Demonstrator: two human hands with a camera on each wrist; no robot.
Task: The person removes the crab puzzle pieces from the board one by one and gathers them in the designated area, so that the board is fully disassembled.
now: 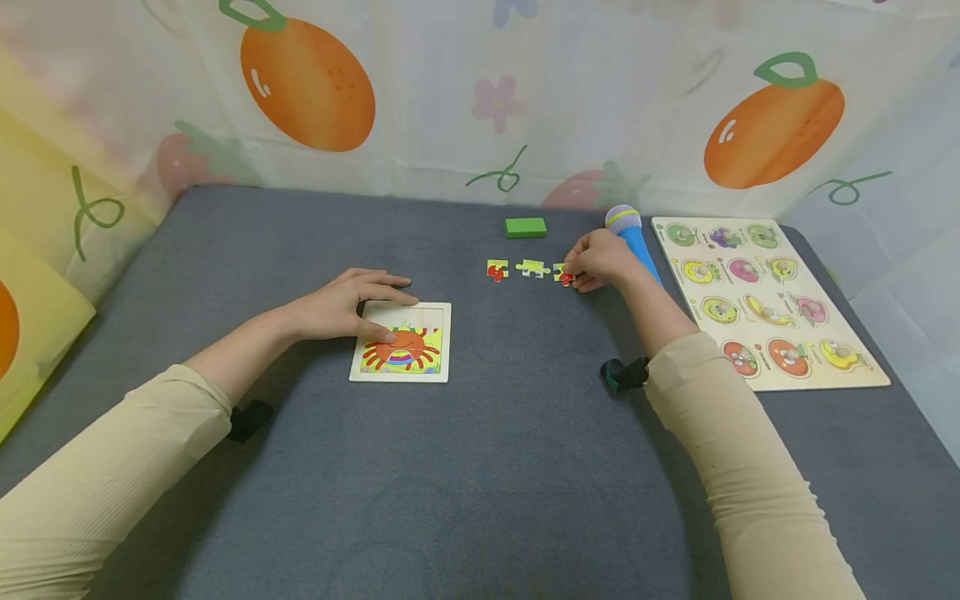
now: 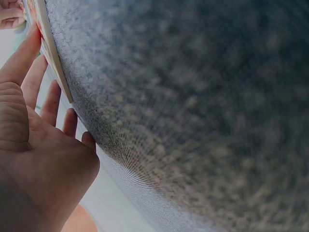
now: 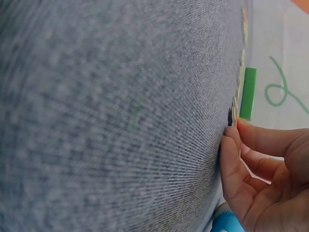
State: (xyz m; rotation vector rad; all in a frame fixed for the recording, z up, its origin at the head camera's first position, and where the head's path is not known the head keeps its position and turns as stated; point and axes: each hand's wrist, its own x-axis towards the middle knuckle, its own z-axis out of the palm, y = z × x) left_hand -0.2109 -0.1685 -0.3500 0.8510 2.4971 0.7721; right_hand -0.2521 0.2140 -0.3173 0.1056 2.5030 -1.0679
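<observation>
A square wooden crab puzzle (image 1: 447,342) lies flat on the grey cloth, left of the middle. My left hand (image 1: 341,307) rests at its upper left corner, thumb on the crab picture and the other fingers extended along the top edge. Farther back, my right hand (image 1: 602,257) pinches a small red and yellow puzzle piece (image 1: 559,272) between thumb and fingertips; in the right wrist view this piece (image 3: 235,112) is seen edge-on, close to the cloth. To its left lie a yellow puzzle piece (image 1: 533,267) and another red and yellow piece (image 1: 497,269).
Behind the loose pieces sits a green block (image 1: 525,227). A blue toy microphone (image 1: 637,244) lies just beyond my right hand. The fruit peg board (image 1: 821,385) occupies the right side of the table. A fruit-print curtain (image 1: 427,92) hangs along the back edge.
</observation>
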